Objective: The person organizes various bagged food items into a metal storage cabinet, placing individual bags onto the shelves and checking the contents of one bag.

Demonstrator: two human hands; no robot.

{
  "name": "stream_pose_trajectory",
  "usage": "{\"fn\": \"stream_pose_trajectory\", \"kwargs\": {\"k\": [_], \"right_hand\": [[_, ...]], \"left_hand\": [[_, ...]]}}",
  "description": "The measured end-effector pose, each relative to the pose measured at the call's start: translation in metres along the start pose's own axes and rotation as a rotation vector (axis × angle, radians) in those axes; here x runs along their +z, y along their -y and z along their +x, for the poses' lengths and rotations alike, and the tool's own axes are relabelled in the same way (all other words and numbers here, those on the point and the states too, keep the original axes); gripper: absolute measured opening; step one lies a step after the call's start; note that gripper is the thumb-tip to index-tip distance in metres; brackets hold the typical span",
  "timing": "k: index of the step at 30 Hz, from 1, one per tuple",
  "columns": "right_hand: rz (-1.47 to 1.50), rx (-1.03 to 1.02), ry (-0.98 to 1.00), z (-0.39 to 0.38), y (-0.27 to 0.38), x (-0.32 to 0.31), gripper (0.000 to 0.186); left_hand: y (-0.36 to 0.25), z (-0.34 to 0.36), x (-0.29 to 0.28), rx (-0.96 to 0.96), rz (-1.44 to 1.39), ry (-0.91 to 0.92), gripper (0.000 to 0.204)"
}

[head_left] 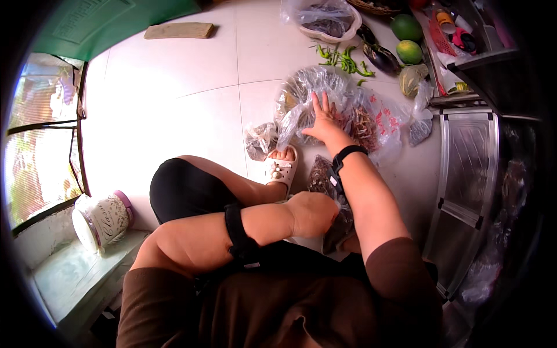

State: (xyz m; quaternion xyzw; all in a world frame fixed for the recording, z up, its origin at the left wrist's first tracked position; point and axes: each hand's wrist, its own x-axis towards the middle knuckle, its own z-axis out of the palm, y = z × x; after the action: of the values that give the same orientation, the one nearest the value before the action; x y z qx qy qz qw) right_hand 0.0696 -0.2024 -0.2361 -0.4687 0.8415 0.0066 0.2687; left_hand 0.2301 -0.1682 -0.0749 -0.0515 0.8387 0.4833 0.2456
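My right hand reaches forward with its fingers spread, over a large clear plastic bag on the floor. Reddish-brown dried strips fill another clear bag, just right of that hand. My left hand is curled in front of my body; its fingers are turned away, so what it grips is hidden. Close beside it lies a clear bag of dark dried pieces, partly covered by my hand and right arm. A small knotted bag with dark contents rests by my white clog.
Green chillies, dark eggplants and round green melons lie farther off. A white basin stands behind them. To the right is a metal-framed panel; at left, a wrapped canister sits on a ledge. A wooden board lies far left.
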Motion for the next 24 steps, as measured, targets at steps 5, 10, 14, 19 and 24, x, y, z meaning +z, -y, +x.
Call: {"fn": "stream_pose_trajectory", "kwargs": {"k": [5,10,14,19,24], "right_hand": [[-0.018,0.116,0.117,0.011,-0.001,0.016,0.067],[0.799,-0.003,-0.208,0.001,-0.038,-0.007,0.030],[1.523,0.099,-0.175,-0.028,-0.065,-0.056,0.020],[1.941,0.061,-0.131,-0.079,-0.107,-0.090,0.021],[1.993,-0.087,-0.223,-0.141,-0.100,-0.125,0.026]], "left_hand": [[0.001,0.003,-0.009,0.052,-0.046,0.081,0.016],[-0.009,0.006,-0.017,0.067,-0.045,0.070,0.017],[-0.005,0.006,-0.010,0.043,-0.094,0.059,0.020],[0.013,0.020,0.006,0.084,-0.184,-0.037,0.024],[0.029,0.032,0.018,-0.033,-0.209,-0.270,0.056]]}}
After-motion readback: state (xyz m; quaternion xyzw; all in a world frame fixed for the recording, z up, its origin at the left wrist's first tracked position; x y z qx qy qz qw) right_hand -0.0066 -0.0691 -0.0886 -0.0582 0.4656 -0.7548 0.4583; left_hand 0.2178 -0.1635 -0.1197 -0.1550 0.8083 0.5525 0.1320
